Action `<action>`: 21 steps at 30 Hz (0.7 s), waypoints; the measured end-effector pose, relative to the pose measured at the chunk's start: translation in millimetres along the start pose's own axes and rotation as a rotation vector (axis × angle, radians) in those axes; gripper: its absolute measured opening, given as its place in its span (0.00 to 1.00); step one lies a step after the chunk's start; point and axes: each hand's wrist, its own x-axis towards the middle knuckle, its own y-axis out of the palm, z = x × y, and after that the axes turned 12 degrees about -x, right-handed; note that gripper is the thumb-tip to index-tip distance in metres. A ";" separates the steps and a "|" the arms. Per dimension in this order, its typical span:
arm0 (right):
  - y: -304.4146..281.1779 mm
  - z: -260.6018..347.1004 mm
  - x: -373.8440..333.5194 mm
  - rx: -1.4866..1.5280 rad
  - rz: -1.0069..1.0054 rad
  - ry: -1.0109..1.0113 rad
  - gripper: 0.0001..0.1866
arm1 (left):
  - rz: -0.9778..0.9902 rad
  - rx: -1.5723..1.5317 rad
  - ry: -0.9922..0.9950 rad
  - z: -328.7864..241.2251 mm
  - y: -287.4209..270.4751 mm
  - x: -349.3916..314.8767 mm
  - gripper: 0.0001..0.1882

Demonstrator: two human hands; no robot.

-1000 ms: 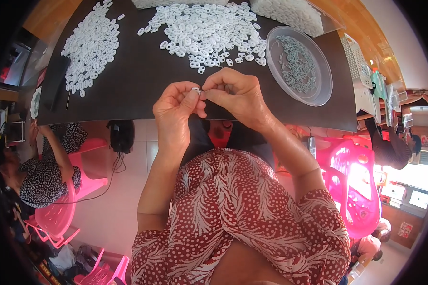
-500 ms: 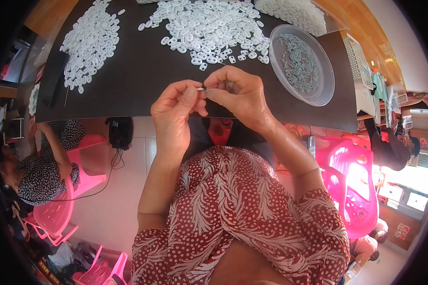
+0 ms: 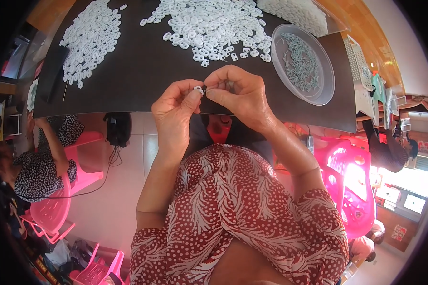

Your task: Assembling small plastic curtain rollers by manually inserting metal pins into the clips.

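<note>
Just past the table's near edge, my left hand [image 3: 177,100] pinches a small white plastic piece with holes [image 3: 198,90] between thumb and fingers. My right hand [image 3: 238,89] is closed in a pinch right beside it; a tiny dark tip shows at its fingertips, too small to name. The fingertips of both hands almost meet at the white piece. Beyond them lies a big heap of similar white two-holed pieces [image 3: 214,28]. On the right stands a round clear plastic tub [image 3: 327,85] holding many small grey-green screw-like parts [image 3: 300,61].
A second pile of white pieces [image 3: 91,40] covers the table's [image 3: 128,71] left side, beside a dark long object [image 3: 57,78]. A clear container of whitish pieces [image 3: 297,16] is at the far right. Another person [image 3: 43,166] sits at left; pink chairs [image 3: 347,190] flank the table.
The white piece in my left hand has turned, so its holed face now shows. My right hand stays nearly in place, still pinching. The whole view has shifted slightly.
</note>
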 end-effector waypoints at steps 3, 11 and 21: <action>1.0 0.5 -0.1 -0.016 0.006 -0.007 0.08 | -0.018 0.102 0.045 -0.2 1.8 -1.8 0.06; 3.8 -0.3 -1.3 -0.032 0.019 0.009 0.08 | 0.003 0.397 0.213 2.1 -0.6 -5.1 0.07; 8.3 -0.8 0.1 0.013 0.003 0.025 0.06 | 0.014 0.513 0.308 9.8 -2.4 -6.0 0.07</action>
